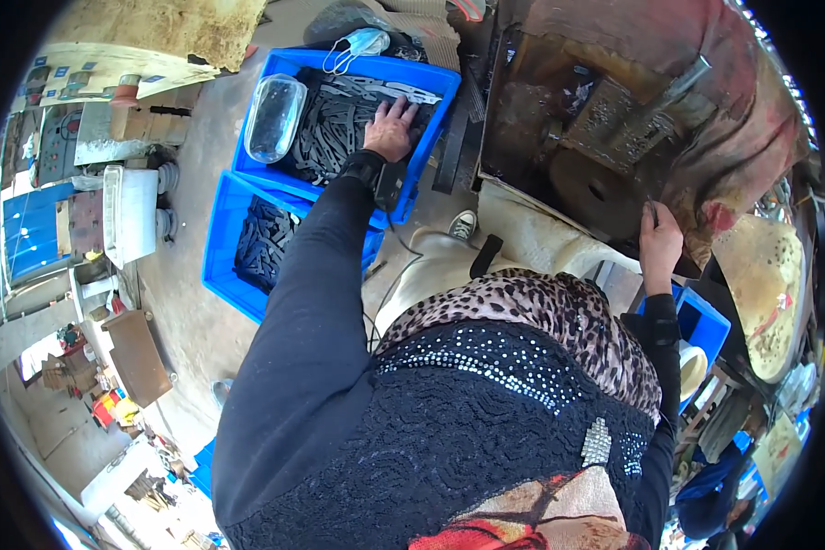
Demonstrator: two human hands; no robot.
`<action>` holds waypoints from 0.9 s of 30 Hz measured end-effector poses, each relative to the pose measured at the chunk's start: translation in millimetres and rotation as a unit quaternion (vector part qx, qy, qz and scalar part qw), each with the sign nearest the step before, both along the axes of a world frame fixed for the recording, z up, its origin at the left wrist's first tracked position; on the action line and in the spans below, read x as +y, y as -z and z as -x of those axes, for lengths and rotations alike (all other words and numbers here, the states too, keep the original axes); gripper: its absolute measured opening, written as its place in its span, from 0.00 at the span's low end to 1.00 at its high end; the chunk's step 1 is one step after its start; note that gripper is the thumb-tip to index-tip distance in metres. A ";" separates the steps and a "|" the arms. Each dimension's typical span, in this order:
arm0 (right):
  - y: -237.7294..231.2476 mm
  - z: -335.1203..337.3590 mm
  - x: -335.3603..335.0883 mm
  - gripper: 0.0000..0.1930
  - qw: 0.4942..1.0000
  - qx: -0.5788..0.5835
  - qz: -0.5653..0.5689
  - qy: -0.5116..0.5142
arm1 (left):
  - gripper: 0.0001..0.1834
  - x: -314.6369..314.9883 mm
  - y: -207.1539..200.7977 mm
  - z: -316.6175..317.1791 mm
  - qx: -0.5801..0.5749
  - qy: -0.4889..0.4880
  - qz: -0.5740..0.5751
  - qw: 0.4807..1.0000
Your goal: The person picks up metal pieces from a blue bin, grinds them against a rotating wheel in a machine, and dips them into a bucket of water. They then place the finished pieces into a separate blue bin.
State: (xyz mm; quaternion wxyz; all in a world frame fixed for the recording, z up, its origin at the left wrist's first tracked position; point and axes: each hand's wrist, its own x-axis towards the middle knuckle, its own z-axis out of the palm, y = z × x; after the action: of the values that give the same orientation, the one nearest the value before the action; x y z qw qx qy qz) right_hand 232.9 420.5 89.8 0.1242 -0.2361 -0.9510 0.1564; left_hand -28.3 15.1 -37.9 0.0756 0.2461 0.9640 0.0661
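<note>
My left hand (391, 128) reaches into a blue plastic bin (423, 73) and lies on a heap of dark flat metal pieces (325, 124), its fingers spread. A few paler strips lie just past my fingertips. At the right, my right hand (660, 243) is closed in a pinch on a small dark metal piece (651, 213). It is beside a brown, wet-looking disc (596, 192) with a dark central hole, inside a grimy metal machine housing (522, 119). How far the piece reaches beyond my fingers is hard to see.
A clear plastic container (276, 119) sits in the bin's left side, and a face mask (362, 46) lies at its far rim. A second blue bin (218, 247) with dark pieces stands nearer. Stained cloth (752, 101) drapes over the machine; another blue bin (706, 321) is below my right forearm.
</note>
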 end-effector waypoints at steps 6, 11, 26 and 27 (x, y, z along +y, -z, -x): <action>2.0 -1.8 3.4 0.13 1.000 0.002 0.001 0.003 | 0.27 -45.1 8.0 -16.9 -0.007 0.070 -0.084 0.994; -1.0 -4.6 9.3 0.13 1.000 -0.005 -0.008 -0.012 | 0.20 -72.0 10.5 -11.9 -0.004 -0.081 -0.216 0.973; -7.0 -12.6 12.2 0.12 1.000 -0.021 -0.005 0.000 | 0.25 -80.9 18.6 -30.5 -0.046 -0.268 0.027 0.962; -8.3 -11.9 11.5 0.12 1.000 -0.024 -0.001 0.001 | 0.27 -72.9 15.0 -37.1 -0.066 -0.276 0.022 0.959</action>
State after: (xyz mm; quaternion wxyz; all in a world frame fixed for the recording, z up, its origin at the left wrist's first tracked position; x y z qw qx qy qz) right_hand 244.7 432.0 98.1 0.1020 -0.2408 -0.9535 0.1497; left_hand 8.8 -57.9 -52.9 0.1238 -0.0359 0.9885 0.0788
